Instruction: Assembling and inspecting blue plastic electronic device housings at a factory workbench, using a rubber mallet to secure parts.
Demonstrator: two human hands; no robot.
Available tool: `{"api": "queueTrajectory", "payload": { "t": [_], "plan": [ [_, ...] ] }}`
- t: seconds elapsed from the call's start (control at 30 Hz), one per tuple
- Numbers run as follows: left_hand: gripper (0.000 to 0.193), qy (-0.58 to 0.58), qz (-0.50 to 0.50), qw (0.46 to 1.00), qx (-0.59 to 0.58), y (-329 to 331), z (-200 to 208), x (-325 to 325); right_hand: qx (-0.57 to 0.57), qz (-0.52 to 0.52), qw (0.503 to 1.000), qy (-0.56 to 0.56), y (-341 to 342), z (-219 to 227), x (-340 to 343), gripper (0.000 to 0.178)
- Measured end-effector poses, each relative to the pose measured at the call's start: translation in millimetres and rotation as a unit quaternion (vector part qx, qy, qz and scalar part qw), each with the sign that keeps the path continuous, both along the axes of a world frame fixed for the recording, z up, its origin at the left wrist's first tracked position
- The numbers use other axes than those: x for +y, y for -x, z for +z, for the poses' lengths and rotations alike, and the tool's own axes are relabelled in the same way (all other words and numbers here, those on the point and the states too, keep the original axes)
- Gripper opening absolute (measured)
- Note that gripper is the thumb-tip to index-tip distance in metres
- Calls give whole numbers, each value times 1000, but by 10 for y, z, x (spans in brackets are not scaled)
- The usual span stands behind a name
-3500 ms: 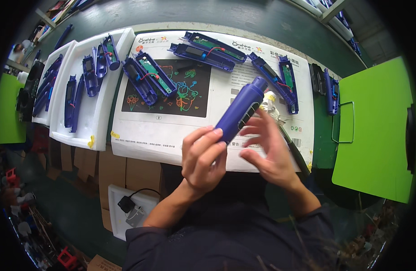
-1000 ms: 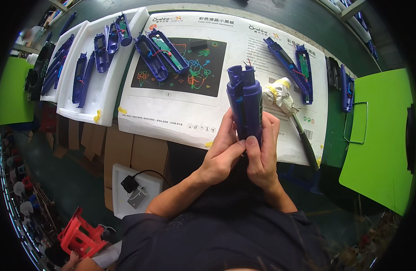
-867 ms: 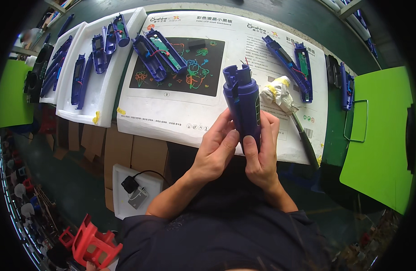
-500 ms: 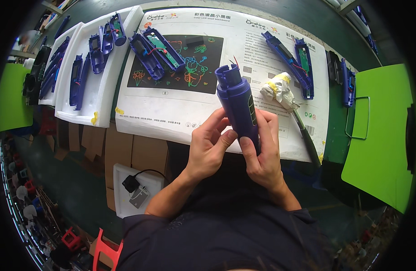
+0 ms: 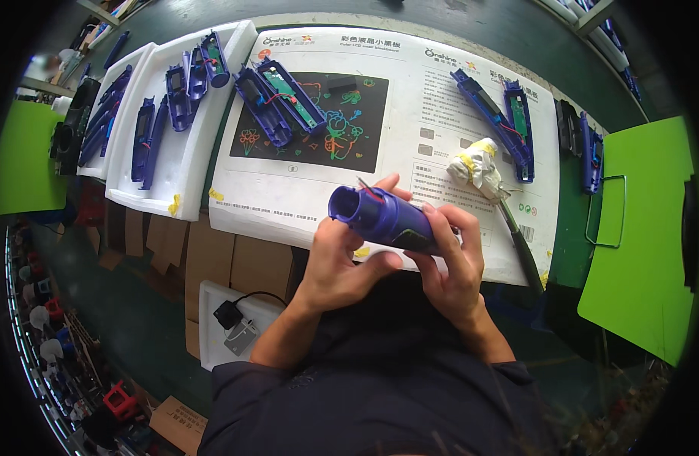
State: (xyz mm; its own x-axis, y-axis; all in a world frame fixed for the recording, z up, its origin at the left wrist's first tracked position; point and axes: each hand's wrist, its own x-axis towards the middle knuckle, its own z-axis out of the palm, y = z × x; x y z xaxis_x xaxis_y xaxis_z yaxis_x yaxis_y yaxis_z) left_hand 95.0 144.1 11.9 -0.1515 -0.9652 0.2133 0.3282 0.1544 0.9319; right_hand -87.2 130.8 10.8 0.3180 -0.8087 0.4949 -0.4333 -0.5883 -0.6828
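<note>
A dark blue plastic cylindrical housing (image 5: pixel 391 220) is tilted nearly level over the table's near edge, its open end facing left. Thin wires (image 5: pixel 367 187) stick out by that end. My right hand (image 5: pixel 453 262) is closed around the other end, fingers on top and thumb underneath. My left hand (image 5: pixel 330 266) is at the open end, its fingers passing behind the housing and its thumb stretched out below, off the surface. Part of the left fingers is hidden by the housing. Beyond lies a hammer-like tool (image 5: pixel 523 247), its head wrapped in white cloth and yellow tape.
Opened blue housings with green circuit boards (image 5: pixel 292 99) lie on the white printed board (image 5: pixel 399 114), and another opened housing (image 5: pixel 509 125) lies farther right. White foam trays (image 5: pixel 190 178) with more housings stand left. Green panels (image 5: pixel 642 235) flank the table. Below sits a foam tray with a black adapter (image 5: pixel 228 314).
The housing has swung from upright to nearly level, its open end now pointing left. My left thumb has come off it, while my right hand keeps its grip. The view has shifted slightly.
</note>
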Motion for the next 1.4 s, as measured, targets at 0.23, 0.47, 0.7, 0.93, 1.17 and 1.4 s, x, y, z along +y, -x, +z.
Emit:
{"api": "queueTrajectory", "payload": {
  "t": [0.23, 0.47, 0.7, 0.93, 1.17, 1.4],
  "plan": [
    [62, 11, 3, 995, 103, 154, 56, 94, 31, -55, 982, 177, 44, -96, -20, 49],
    [59, -18, 26, 990, 137, 245, 200, 115, 76, -30, 976, 200, 108, 7, -81, 48],
    [52, 27, 22, 995, 93, 108, 156, 52, 159, 63, 981, 87, 202, 248, -132, 58],
    [48, -51, 95, 984, 144, 53, 167, -52, 31, 12, 999, -5, 249, 197, -113, 70],
    [45, -107, 128, 983, 77, 69, 137, -129, 33, 66, 996, -39, 169, 118, -131, 70],
    [48, -85, 57, 984, 143, 114, 71, -250, -10, 69, 986, -154, 225, 132, -175, 49]
  ]
}}
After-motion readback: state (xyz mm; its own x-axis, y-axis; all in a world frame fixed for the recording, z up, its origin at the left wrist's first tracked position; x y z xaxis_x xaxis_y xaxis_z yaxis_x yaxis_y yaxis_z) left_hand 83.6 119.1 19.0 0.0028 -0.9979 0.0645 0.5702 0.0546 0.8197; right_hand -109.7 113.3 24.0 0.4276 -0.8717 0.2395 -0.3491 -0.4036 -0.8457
